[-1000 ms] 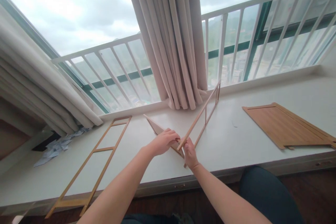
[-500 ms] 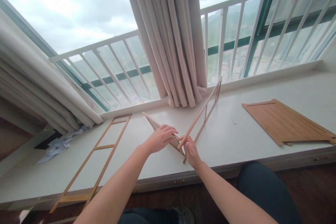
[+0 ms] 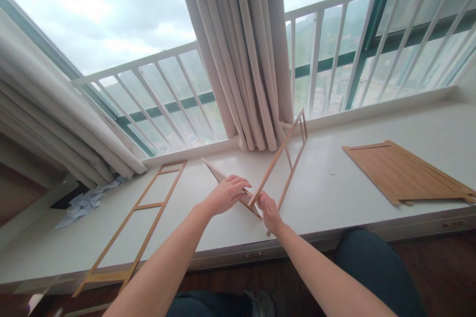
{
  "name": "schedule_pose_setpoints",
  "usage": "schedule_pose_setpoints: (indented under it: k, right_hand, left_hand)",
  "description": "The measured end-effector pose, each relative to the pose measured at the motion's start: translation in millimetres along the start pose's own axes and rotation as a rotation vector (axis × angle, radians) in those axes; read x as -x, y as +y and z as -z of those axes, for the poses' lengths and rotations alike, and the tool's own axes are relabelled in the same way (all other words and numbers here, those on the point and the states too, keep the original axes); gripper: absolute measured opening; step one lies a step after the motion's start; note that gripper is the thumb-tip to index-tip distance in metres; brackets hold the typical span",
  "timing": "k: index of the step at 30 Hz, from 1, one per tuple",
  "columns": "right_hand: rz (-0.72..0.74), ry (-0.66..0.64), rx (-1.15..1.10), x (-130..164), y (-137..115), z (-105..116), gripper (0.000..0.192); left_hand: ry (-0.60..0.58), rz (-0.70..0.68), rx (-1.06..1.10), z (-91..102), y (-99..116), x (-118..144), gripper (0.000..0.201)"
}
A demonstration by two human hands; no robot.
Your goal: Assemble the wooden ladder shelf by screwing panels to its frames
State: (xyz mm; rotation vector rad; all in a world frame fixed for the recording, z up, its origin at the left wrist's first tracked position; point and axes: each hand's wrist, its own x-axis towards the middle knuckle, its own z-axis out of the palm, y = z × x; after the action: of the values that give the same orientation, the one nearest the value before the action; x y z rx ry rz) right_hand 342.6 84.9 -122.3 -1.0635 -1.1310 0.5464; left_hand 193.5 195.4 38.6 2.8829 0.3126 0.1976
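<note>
The left hand (image 3: 225, 194) lies palm-down, fingers spread, pressing a flat wooden panel (image 3: 219, 177) against the white tabletop (image 3: 334, 193), just in front of the hanging curtain (image 3: 245, 59). The right hand (image 3: 270, 214) pinches the near end of a slim wooden ladder frame (image 3: 284, 158), which stands tilted on its long edge, its far end close to the curtain's foot. The frame's near corner meets the panel's near corner right between the two hands, so the step in hand looks like the joining of these two pieces at that corner. The next move probably calls for keeping the panel pinned flat while the frame's end is lined up squarely and pushed home. A second ladder frame (image 3: 137, 218) lies flat to the left, and a brown board (image 3: 401, 173) lies well apart on the right.
</note>
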Motion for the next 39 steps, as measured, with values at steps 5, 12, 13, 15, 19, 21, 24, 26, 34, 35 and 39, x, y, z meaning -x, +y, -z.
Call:
schedule_pose_setpoints:
  k: [5,12,13,15,19,21,24,26,34,35,39]
  right_hand:
    - [-0.016,0.037,-0.003,3,1,0,0.046]
    - [-0.023,0.144,0.007,3,8,-7,0.049]
    - [-0.021,0.155,0.008,2,8,-8,0.050]
    - [-0.012,0.161,0.008,-2,8,-11,0.050]
    - [0.008,0.144,0.006,-9,5,-14,0.046]
    - [0.014,0.139,0.005,-10,3,-14,0.042]
    - [0.033,0.121,-0.001,-8,0,-12,0.037]
    - [0.050,0.096,0.002,-7,-2,-11,0.034]
    - [-0.031,0.077,0.127,-15,-3,-15,0.037]
    - [-0.055,0.091,0.152,-16,-2,-15,0.032]
    - [-0.121,0.103,0.229,-14,-1,-14,0.032]
  left_hand:
    - [0.013,-0.006,0.015,-1.7,-2,-1,0.029]
    - [-0.004,0.005,0.027,-2.4,-2,-7,0.025]
    - [-0.004,0.007,0.027,-2.5,-2,-8,0.025]
    - [-0.007,0.009,0.021,-2.6,-2,-9,0.025]
    - [-0.026,0.014,0.014,-1.7,-1,-11,0.023]
    - [-0.038,0.023,0.013,-1.1,1,-13,0.020]
    - [-0.046,0.039,0.011,-0.8,4,-16,0.017]
    - [-0.044,0.046,0.015,-1.1,5,-17,0.017]
    - [-0.031,0.052,0.019,-5.3,5,-13,0.022]
    - [-0.018,0.059,0.012,-6.6,5,-12,0.023]
    - [0.096,0.142,-0.009,-15.8,13,-5,0.030]
